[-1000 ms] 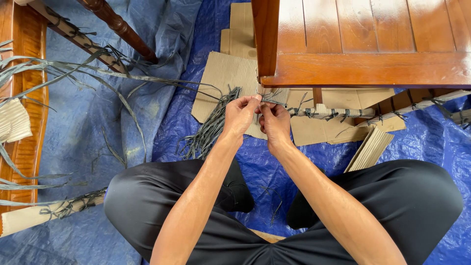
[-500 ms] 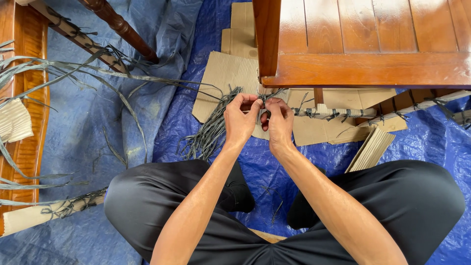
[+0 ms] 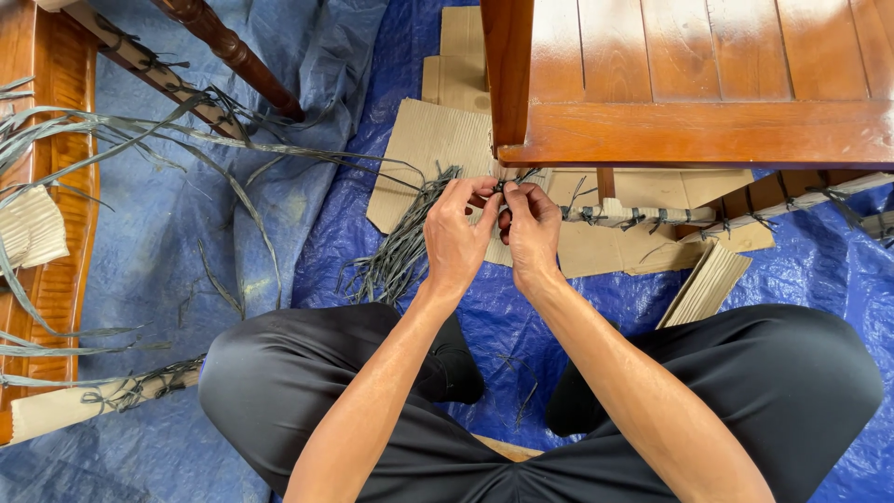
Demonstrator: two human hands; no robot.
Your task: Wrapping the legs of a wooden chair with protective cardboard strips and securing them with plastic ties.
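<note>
I sit cross-legged on a blue tarp. My left hand (image 3: 456,233) and my right hand (image 3: 531,228) meet under the edge of a brown wooden table (image 3: 708,84). Both pinch a dark grey plastic strap (image 3: 507,184) at the left end of a cardboard-wrapped rail (image 3: 633,215), which is tied along its length with more grey straps. A loose bundle of grey straps (image 3: 396,247) lies just left of my left hand.
Corrugated cardboard sheets (image 3: 433,140) lie on the tarp under the table. A folded cardboard piece (image 3: 703,284) lies at right. Wooden furniture (image 3: 51,168), a turned leg (image 3: 228,51) and long grey straps (image 3: 140,130) are at left; another wrapped rail (image 3: 93,399) lies by my knee.
Both hands have moved slightly up toward the table edge and closer together, fingers working the strap at the rail's end.
</note>
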